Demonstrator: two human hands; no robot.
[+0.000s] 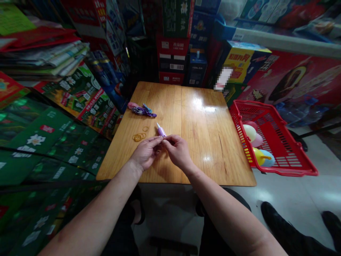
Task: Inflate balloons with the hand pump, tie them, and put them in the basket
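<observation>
Showing a slim lilac-and-white plastic tube with a pointed white tip, its long axis tilted so that the tip is directed far and to the left, its lower end being hidden among the fingertips. The tube is held up between the curled left hand and right hand, which are pressed together at the fingertips; a pinch is suggested, though the bearing hand cannot be told. The right hand is marginally nearer. To the left, a small heap of thin amber rubber bands and crumpled purple-and-pink deflated balloons are laid on the pale wooden table. A red plastic basket of inflated pastel balloons is placed at right.
</observation>
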